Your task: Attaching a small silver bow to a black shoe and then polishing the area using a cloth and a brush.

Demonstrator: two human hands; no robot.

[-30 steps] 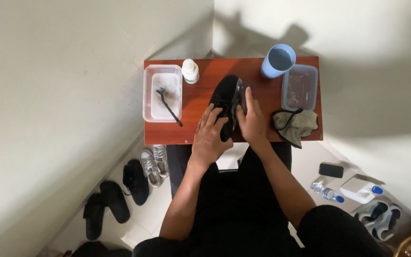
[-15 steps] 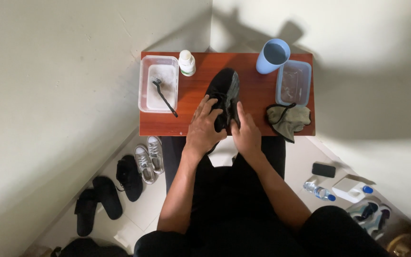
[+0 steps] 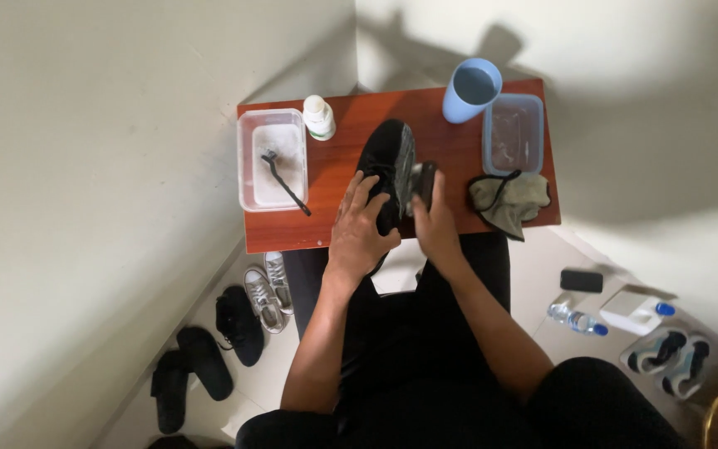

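Note:
A black shoe [image 3: 386, 158] lies on the small reddish-brown table [image 3: 342, 220], toe pointing away from me. My left hand [image 3: 361, 229] grips its near end from the left side. On the shoe's right side, my right hand [image 3: 435, 223] holds a small dark object [image 3: 424, 181], seemingly a brush, against the shoe. Both forearms reach forward over my black-clad lap.
A clear tub with a dark brush [image 3: 272, 158] and a small white bottle [image 3: 318, 116] sit at the table's left. A blue cup [image 3: 470, 88], a clear container [image 3: 513, 133] and a grey-green cloth [image 3: 508, 202] sit at right. Shoes [image 3: 238, 320], a phone [image 3: 581, 280], a water bottle [image 3: 573, 318] lie on the floor.
The view shifted, so the table sits higher in frame. My right hand drew back from the shoe's top to its right side; my left hand stayed on the shoe's near end.

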